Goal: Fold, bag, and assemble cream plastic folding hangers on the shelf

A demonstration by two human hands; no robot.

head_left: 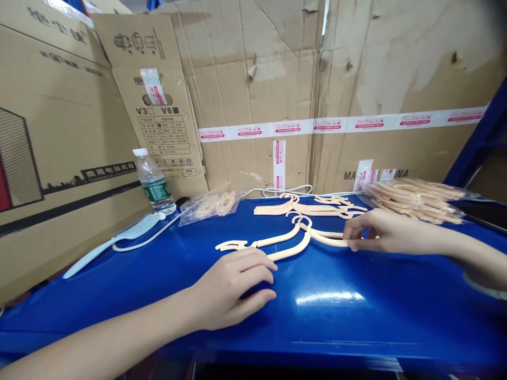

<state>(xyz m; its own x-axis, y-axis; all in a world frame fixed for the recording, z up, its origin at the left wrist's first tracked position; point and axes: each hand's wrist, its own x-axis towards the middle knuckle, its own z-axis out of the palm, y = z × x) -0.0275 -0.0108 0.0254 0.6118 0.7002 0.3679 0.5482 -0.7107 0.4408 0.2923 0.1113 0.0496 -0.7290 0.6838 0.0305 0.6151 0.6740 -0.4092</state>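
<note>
A cream folding clothes hanger (291,252) lies on the blue table with its hook pointing away from me. My left hand (240,287) rests over its left arm end, fingers spread and thumb apart; the palm hides that end. At the other side, my right hand (370,232) pinches the hanger's right arm between thumb and fingers. Directly behind it, partly overlapped, is a second cream hanger (277,240), whose notched left tip shows beyond my left hand. Farther back lie several more folded hangers (273,210).
A clear bag of hangers (415,198) lies at the back right, and a smaller bag of cream parts (214,205) at the back left. A water bottle (156,184), a pale blue hairbrush (134,229) and a white cable (146,245) are at left. Cardboard (253,95) walls the back.
</note>
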